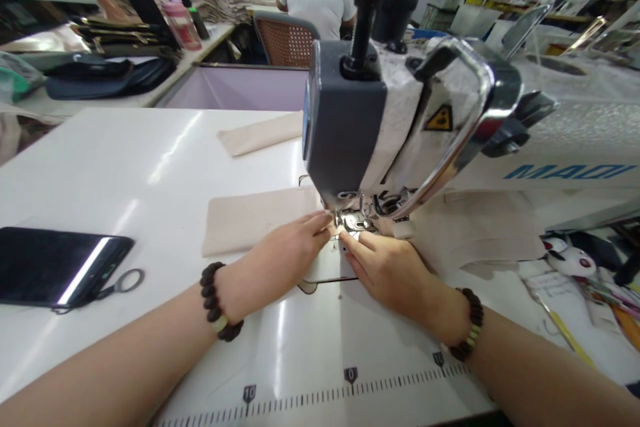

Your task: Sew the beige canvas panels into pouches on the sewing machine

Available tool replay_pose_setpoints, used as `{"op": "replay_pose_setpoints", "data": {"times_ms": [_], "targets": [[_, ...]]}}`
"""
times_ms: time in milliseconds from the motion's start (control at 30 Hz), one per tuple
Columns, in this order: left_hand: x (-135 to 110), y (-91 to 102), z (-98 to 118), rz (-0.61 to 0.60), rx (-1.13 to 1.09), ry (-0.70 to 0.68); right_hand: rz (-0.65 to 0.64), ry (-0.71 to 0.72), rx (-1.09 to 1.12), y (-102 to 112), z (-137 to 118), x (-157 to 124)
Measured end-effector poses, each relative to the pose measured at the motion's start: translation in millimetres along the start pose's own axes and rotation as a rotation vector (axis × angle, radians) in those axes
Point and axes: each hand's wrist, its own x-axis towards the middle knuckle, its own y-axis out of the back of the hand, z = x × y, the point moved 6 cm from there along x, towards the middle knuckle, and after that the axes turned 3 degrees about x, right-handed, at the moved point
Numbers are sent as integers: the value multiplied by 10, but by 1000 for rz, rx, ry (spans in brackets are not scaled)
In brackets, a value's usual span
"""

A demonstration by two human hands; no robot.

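Left hand [285, 250] stretched long over the beige fabric [250, 217], fingertips beside the presser foot [356, 221]! Right hand [395, 273] loosely bent opposite; whether either pinches cloth, I can't tell. That fabric lies flat, smooth, left of the foot.

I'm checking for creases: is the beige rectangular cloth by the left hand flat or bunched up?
Flat: the beige rectangular cloth lies smooth with straight edges; the part behind the left hand is hidden.
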Motion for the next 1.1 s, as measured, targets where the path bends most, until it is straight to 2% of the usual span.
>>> {"op": "replay_pose_setpoints", "data": {"times_ms": [133,267,467,700,900,1000,1100], "targets": [[51,34,-34,-36,48,-4,-39,-41,1,-1,1,7],[81,109,-69,14,85,17,-53,-61,2,-4,4,7],[70,75,-85,36,93,-4,-54,-66,11,2,-4,12],[28,49,-81,-4,117,26,-20,-48,14,-22,1,13],[43,-8,-70,-86,220,71,0,-33,17,-12,2,-12],[-62,129,-275,-94,164,202,-17,-39,41,-3,3,-15],[-306,544,-599,14,-13,447,-42,-43,52,6,5,-17]]}}
